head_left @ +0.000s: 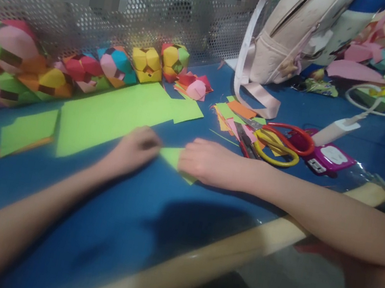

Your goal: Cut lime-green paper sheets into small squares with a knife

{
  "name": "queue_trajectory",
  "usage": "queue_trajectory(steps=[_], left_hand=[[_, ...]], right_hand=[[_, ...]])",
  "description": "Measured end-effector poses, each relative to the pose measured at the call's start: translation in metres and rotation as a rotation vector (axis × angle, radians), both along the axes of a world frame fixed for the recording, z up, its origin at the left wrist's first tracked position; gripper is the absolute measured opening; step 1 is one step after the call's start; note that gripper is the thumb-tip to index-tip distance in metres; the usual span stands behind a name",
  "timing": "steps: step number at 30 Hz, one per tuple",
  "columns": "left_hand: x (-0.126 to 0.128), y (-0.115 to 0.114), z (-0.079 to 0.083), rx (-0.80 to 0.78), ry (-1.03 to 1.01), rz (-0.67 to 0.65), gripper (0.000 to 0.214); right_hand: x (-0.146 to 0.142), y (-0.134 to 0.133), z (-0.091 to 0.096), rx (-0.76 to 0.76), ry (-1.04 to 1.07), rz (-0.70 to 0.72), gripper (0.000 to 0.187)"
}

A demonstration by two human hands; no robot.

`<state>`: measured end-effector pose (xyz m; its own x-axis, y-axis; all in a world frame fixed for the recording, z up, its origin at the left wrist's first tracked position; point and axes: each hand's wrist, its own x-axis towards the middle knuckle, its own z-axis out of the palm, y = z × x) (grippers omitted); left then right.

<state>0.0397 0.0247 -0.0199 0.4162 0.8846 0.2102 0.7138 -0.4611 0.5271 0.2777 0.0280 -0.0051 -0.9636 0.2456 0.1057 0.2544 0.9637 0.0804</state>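
- One small lime-green paper (172, 156), pointed leftward, lies flat on the blue bench (126, 222).
- Left hand (136, 146) fingers pinch its tip; right hand (207, 161) covers it, grip unclear.

Left hand (134, 148), right hand (207, 162), palms down.

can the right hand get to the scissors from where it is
Probably yes. The right hand rests on the small green paper, and the scissors lie close to its right on the blue table. Only bare table shows between them, and nothing lies on top of the scissors.
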Motion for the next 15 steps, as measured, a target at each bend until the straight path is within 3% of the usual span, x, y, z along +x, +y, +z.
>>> queue_trajectory(steps=[15], left_hand=[[-0.0006, -0.0003, -0.0018, 0.005, -0.016, -0.004, 0.017]], right_hand=[[-0.0018, -0.0013, 0.0008, 0.002, -0.032, 0.001, 0.019]])
